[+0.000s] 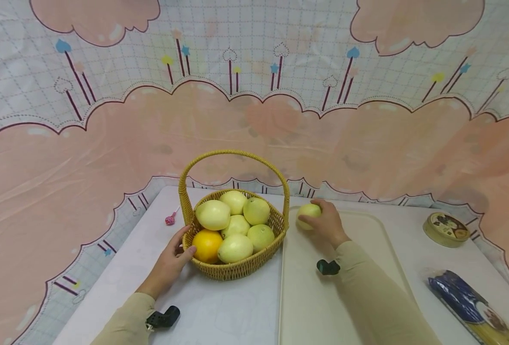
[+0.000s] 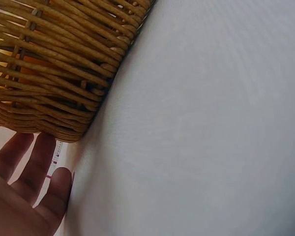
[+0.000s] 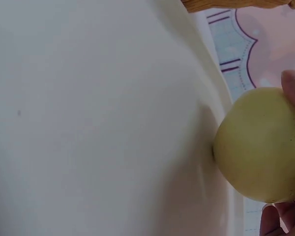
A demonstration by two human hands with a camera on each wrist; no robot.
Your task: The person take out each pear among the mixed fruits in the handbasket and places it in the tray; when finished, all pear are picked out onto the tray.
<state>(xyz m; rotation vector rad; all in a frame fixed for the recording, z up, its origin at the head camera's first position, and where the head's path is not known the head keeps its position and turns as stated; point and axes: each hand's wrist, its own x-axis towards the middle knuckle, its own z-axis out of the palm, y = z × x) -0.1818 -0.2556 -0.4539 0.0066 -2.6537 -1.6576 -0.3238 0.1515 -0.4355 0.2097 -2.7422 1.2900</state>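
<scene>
My left hand (image 1: 172,261) rests against the left side of a wicker basket (image 1: 237,270), thumb at the rim and fingers along the outer wall. In the left wrist view, fingertips (image 2: 44,142) meet the woven wall (image 2: 49,69), while the little finger stands apart. Several pale yellow-green fruits (image 1: 213,215) and one orange (image 1: 207,246) fill the basket. With thumb and fingers, my right hand (image 1: 329,223) grips a smooth, round, pale yellow-green fruit (image 3: 260,145) over the far left corner of a cream tray (image 1: 310,306). Part of that fruit is hidden behind the hand.
The basket's tall arched handle (image 1: 233,152) rises above the fruit. Left of it lies a pink-wrapped lollipop (image 1: 170,219). A round tin (image 1: 446,229) and a blue plastic packet (image 1: 470,302) are right of the tray. A patterned cloth (image 1: 254,124) hangs behind the table.
</scene>
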